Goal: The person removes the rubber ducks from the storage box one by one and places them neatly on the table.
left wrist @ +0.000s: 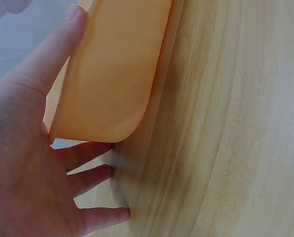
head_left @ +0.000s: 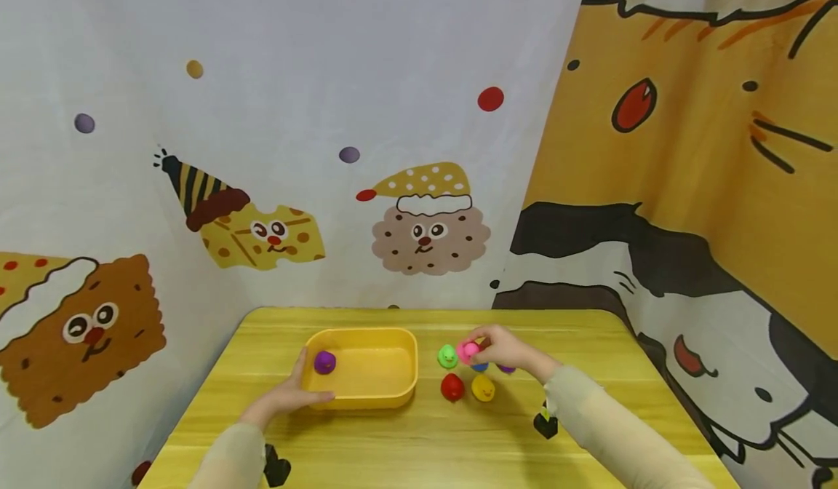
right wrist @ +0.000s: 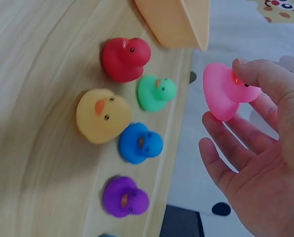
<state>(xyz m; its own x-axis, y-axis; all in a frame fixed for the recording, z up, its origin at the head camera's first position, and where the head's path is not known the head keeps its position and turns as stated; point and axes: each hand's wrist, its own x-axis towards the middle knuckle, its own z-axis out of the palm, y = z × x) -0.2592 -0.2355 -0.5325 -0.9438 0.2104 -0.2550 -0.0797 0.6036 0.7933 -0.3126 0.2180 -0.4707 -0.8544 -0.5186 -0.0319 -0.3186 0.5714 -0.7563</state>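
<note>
Pinched between thumb and fingers of my right hand [head_left: 500, 345] is a pink rubber duck [right wrist: 226, 91], raised above the table. My left hand [head_left: 284, 394] rests against the near left corner of a yellow plastic tub [head_left: 366, 403]. In the left wrist view its thumb [left wrist: 55, 47] lies along the tub's rim, while the other fingers stay spread and straight beyond the corner. A purple rubber duck [head_left: 324, 362] sits inside the tub at the left. Near my right hand stand a green duck [right wrist: 155, 94], a red duck [right wrist: 124, 60], a yellow duck [right wrist: 102, 117], a blue duck [right wrist: 139, 143] and another purple duck [right wrist: 124, 196].
The wooden table [head_left: 406, 449] ends at a cloth backdrop [head_left: 366, 52] printed with cartoon figures, which also hangs along the right side. A bluish object shows only its edge at the bottom of the right wrist view. Black devices sit at both wrists.
</note>
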